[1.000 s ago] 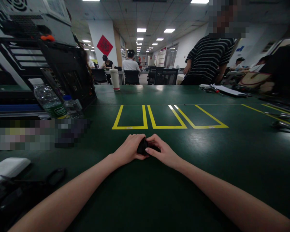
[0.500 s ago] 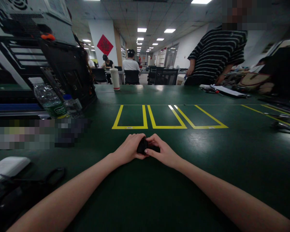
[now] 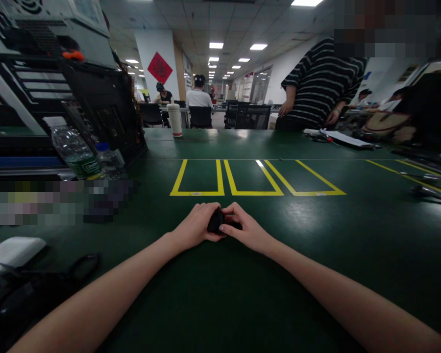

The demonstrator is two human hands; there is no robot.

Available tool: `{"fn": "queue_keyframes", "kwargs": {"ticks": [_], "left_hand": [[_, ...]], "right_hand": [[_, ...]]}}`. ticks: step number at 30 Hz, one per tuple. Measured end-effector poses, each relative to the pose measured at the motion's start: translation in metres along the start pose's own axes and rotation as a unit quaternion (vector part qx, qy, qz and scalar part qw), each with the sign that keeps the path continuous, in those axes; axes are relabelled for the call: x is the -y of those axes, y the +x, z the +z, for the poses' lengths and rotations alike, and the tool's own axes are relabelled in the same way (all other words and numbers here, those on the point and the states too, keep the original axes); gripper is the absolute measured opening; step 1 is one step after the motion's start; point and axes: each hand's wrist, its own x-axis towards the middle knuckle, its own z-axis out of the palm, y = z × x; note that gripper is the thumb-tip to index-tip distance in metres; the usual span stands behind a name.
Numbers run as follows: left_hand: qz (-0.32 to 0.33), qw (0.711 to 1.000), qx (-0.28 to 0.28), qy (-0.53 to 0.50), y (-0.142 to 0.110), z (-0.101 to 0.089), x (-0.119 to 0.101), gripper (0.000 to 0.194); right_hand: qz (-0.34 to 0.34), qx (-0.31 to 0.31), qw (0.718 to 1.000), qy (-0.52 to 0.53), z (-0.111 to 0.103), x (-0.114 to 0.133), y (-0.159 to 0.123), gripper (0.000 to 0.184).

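Observation:
A small black object [image 3: 215,221] is held between my two hands, low over or on the dark green table [image 3: 220,294]; its kind cannot be made out. My left hand [image 3: 195,224] wraps around it from the left, thumb and fingers closed. From the other side, my right hand [image 3: 247,227] pinches its right edge with thumb and fingertips. Part of the object is covered by my fingers. Just beyond the hands, three yellow tape outlines [image 3: 198,193] are laid on the tabletop.
Left stand a large plastic bottle [image 3: 73,152], a smaller blue-capped bottle [image 3: 108,159] and computer hardware [image 3: 106,113]. Nearer lie a white box [image 3: 14,252] and black cables [image 3: 40,289]. A white cup [image 3: 175,120], papers [image 3: 347,138] and a person in a striped shirt [image 3: 321,86] are beyond.
My hands and the black object stay almost still. The person in the striped shirt across the table has shifted slightly left.

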Motion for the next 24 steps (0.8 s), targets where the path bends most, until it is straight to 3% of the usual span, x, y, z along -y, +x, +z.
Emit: {"fn": "queue_keyframes", "kwargs": {"ticks": [6, 13, 19, 24], "left_hand": [[0.010, 1.000, -0.004, 0.000, -0.0008, -0.0010, -0.0014, 0.055], [0.010, 1.000, -0.002, -0.010, -0.0006, 0.0003, -0.0003, 0.054], [-0.004, 1.000, 0.003, -0.001, -0.0005, 0.0016, 0.0014, 0.057], [-0.002, 1.000, 0.002, -0.009, -0.0003, 0.0010, -0.0003, 0.056]], "right_hand": [[-0.001, -0.019, 1.000, 0.013, 0.0004, -0.0020, 0.0016, 0.011], [0.033, -0.011, 0.999, 0.011, 0.0004, -0.0014, 0.0030, 0.019], [-0.024, -0.025, 0.998, -0.056, -0.0003, -0.0031, 0.0006, 0.020], [-0.005, -0.030, 0.999, -0.017, 0.0010, -0.0035, 0.0022, 0.013]]}}
